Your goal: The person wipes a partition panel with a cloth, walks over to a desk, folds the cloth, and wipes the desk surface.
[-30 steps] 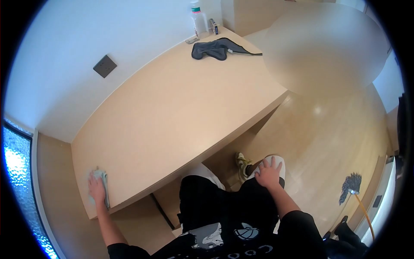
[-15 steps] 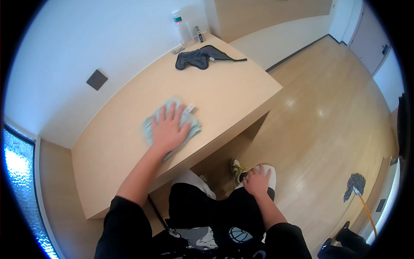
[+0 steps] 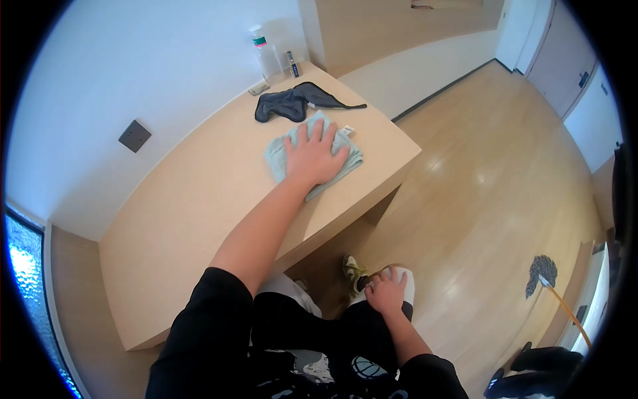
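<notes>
My left hand (image 3: 312,156) lies with spread fingers on a pale green cloth (image 3: 279,159), pressing it against the light wooden desk (image 3: 199,213). The cloth has a small white tag at its right side. Just beyond it is a dark grey eye mask (image 3: 282,106) with its strap stretched to the right, close to the cloth's far edge. My right hand (image 3: 387,291) rests on my knee, fingers apart, holding nothing.
A clear plastic bottle (image 3: 267,60), a small dark tube (image 3: 293,65) and a small flat item (image 3: 259,88) stand by the wall. A socket (image 3: 135,135) is on the wall. At right, a mop (image 3: 541,271) touches the floor near another person's dark-clothed legs (image 3: 538,372).
My left hand has slid the cloth forward and right across the desk, toward the eye mask. My right hand stays on my knee. The view has shifted slightly.
</notes>
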{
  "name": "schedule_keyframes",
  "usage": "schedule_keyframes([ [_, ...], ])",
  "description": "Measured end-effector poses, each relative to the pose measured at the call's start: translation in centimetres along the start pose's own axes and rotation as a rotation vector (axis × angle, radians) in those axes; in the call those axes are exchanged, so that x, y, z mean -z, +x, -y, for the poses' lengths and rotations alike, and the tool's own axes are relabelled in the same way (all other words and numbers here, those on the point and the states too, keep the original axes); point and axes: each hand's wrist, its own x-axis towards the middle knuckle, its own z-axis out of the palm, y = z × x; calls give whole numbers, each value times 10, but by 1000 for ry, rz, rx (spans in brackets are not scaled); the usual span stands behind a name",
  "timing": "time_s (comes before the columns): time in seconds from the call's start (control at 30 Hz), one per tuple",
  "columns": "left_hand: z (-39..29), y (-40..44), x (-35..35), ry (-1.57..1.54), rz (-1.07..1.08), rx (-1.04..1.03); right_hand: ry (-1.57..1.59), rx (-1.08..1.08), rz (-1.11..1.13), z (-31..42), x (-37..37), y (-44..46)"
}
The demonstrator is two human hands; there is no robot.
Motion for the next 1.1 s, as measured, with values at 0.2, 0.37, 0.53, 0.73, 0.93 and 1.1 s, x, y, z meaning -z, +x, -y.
schedule_keyframes([
  [0.2, 6, 10, 7, -5, 16, -84, -17, -19, -85, -3, -19, -5],
  [0.37, 9, 1, -3, -6, -51, -179, 20, -87, -116, -2, -39, -12],
  [0.53, 39, -49, 1, -8, -40, -243, 23, -84, -103, -16, -48, -27],
  [0.73, 157, -135, 15, -34, -78, -168, 54, -97, -68, -17, -43, -43],
  [0.93, 364, -235, 29, 56, -105, 293, -23, -83, -32, 0, -46, -22],
  [1.1, 568, -399, 35, 112, -259, 765, -118, -72, 2, 8, -46, -16],
])
